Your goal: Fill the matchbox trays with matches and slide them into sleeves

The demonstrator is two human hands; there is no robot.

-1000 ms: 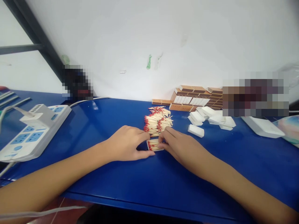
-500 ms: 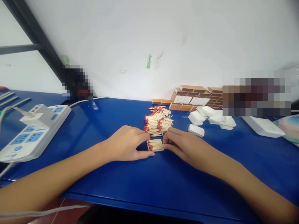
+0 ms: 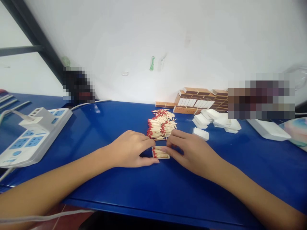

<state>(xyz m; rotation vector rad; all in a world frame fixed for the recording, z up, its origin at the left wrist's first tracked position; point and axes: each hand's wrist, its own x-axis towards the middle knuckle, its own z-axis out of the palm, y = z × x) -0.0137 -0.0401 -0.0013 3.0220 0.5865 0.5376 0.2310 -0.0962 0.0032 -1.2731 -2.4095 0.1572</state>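
1. From where I'm standing, the left hand (image 3: 134, 150) is bracketing a small matchbox tray (image 3: 169, 157), its thumb and forefinger parted by about the tray's width, one along each long side; it is probably steadying that end. How firmly it is pressing, I can't tell.

2. The tray is lying flat on the blue tabletop (image 3: 134, 195), between the two hands, just on the near side of a loose match pile (image 3: 159, 127), presumably for a short reach.

3. The tray matches (image 3: 158, 153) are lying lengthwise with red heads toward the left hand, likely because sticks facing one way are nesting better.

4. The right hand (image 3: 169, 145) is bending its fingers at the pile's near edge, its thumb reaching over the tray's right end. The fingers are hiding whatever lies between them, so I can't tell whether they are gripping a match.

5. Stacked matchboxes (image 3: 199, 99) are standing against the wall (image 3: 115, 44), seemingly out of the arms' way.

6. White box-like pieces (image 3: 216, 118) are lying jumbled in front of them, probably within the right hand's reach.
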